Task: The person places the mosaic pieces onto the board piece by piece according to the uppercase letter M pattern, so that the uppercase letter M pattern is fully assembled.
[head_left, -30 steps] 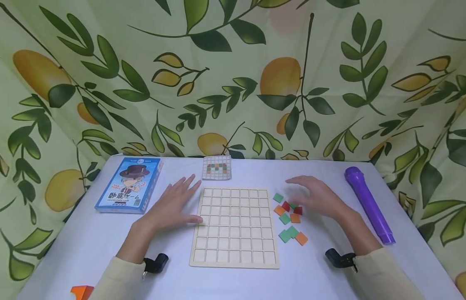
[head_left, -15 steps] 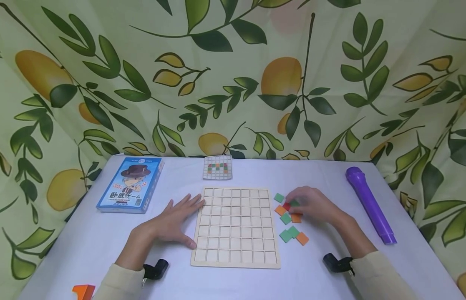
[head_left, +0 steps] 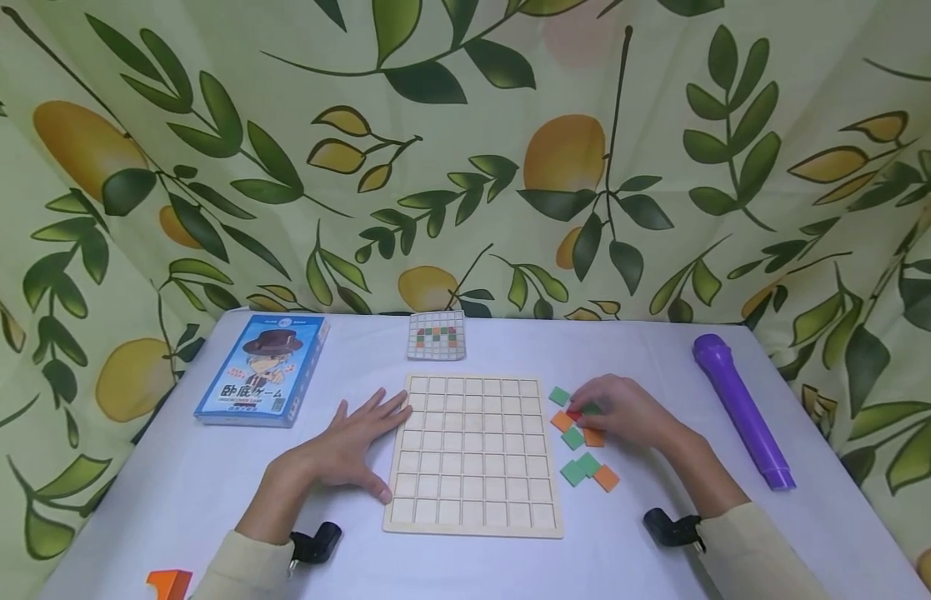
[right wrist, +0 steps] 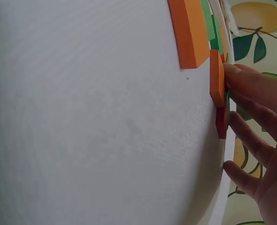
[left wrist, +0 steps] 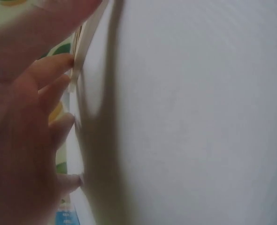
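Note:
A pale wooden grid board [head_left: 473,454] lies flat in the middle of the table. My left hand [head_left: 352,446] is spread at its left side, with thumb and fingertips against the board's edge; the left wrist view shows these fingers [left wrist: 61,129] extended. To the right of the board, my right hand [head_left: 623,408] reaches down over a loose group of small square tiles. Its thumb and forefinger pinch a red tile [head_left: 575,415], mostly hidden by the fingers. Around it lie green tiles [head_left: 573,437] and orange tiles [head_left: 606,477], some overlapping. In the right wrist view, an orange tile [right wrist: 216,77] stands nearest the thumb.
A small card [head_left: 437,336] with a coloured grid pattern lies behind the board. At the left is a blue game box [head_left: 262,371]; a purple cylinder [head_left: 743,408] lies at the right. An orange block [head_left: 168,583] shows at the front left edge.
My right hand has come down and left onto the tiles, its fingers closing around the red one. The left hand has slid down along the board's left edge.

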`<state>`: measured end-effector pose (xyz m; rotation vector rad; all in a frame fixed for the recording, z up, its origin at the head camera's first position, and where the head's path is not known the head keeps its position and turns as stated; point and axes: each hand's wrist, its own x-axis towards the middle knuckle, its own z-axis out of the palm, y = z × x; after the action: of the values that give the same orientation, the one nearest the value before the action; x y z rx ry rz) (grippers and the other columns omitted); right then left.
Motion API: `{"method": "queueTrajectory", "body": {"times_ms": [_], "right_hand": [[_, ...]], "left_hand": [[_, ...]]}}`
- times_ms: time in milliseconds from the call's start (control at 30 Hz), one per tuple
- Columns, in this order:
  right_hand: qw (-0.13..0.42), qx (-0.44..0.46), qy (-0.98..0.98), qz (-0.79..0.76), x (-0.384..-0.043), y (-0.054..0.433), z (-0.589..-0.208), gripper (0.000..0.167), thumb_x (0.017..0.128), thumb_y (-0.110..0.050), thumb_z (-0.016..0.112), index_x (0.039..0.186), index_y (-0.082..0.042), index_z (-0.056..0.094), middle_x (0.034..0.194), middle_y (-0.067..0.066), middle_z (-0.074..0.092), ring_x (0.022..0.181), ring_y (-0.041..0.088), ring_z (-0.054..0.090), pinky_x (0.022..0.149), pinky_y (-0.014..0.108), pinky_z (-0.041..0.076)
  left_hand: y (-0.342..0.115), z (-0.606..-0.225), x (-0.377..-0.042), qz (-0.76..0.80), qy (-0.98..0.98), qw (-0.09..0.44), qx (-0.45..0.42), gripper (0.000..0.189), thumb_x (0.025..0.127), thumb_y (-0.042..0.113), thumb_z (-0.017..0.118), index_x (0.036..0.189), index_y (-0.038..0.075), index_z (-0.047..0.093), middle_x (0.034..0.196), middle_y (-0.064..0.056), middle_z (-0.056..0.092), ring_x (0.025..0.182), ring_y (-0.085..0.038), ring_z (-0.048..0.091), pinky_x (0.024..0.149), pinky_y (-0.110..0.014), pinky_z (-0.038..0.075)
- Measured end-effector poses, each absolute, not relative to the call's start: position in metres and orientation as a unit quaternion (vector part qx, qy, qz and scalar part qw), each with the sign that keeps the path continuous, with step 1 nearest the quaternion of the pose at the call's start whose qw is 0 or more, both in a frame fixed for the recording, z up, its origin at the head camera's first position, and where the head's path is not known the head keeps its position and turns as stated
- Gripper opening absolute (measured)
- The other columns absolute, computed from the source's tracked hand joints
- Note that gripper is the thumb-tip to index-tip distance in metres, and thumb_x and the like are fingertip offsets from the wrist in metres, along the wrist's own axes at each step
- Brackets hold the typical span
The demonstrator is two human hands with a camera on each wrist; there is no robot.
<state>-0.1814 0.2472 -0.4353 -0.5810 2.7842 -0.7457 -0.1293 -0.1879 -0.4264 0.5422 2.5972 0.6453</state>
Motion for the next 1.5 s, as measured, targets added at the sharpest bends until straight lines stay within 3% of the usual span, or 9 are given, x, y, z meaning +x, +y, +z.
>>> {"method": "queueTrajectory", "body": {"times_ms": [333, 967, 1200, 1500], "right_hand": [[0.088, -0.197, 0.944, -0.249, -0.182, 0.243, -0.436, 0.015, 0.083, -0.014, 0.084, 0.093, -0.025, 0.080, 0.103, -0.007, 0.072, 0.106, 0.018, 0.065, 0.101, 0.052, 0.055], [0.068, -0.223, 0.935, -0.268, -0.181, 0.246, -0.423, 0.022, 0.084, -0.013, 0.083, 0.105, -0.019, 0.081, 0.108, -0.003, 0.077, 0.106, 0.021, 0.070, 0.094, 0.042, 0.061], [0.090, -0.210, 0.923, -0.311, -0.185, 0.244, -0.414, 0.028, 0.087, -0.007, 0.078, 0.115, -0.008, 0.078, 0.113, 0.006, 0.079, 0.106, 0.024, 0.073, 0.087, 0.035, 0.064], [0.109, -0.208, 0.902, -0.363, -0.188, 0.235, -0.416, 0.028, 0.090, -0.009, 0.076, 0.118, -0.010, 0.076, 0.113, 0.004, 0.079, 0.103, 0.019, 0.073, 0.086, 0.030, 0.064]], "left_hand": [[-0.184, -0.423, -0.132, 0.232, 0.933, 0.206, 0.185, 0.124, 0.055, 0.050, 0.096, 0.159, 0.019, 0.037, 0.174, -0.002, 0.019, 0.162, -0.038, 0.005, 0.120, -0.079, -0.007], [-0.183, -0.424, -0.134, 0.227, 0.933, 0.206, 0.187, 0.126, 0.053, 0.051, 0.097, 0.159, 0.017, 0.038, 0.173, -0.001, 0.021, 0.162, -0.038, 0.007, 0.118, -0.082, -0.006], [-0.182, -0.424, -0.133, 0.232, 0.933, 0.203, 0.187, 0.126, 0.054, 0.054, 0.097, 0.159, 0.016, 0.038, 0.173, -0.001, 0.021, 0.162, -0.038, 0.007, 0.117, -0.082, -0.007], [-0.182, -0.425, -0.131, 0.228, 0.934, 0.199, 0.190, 0.127, 0.054, 0.056, 0.096, 0.159, 0.016, 0.037, 0.173, -0.001, 0.020, 0.162, -0.038, 0.007, 0.117, -0.082, -0.007]]}}
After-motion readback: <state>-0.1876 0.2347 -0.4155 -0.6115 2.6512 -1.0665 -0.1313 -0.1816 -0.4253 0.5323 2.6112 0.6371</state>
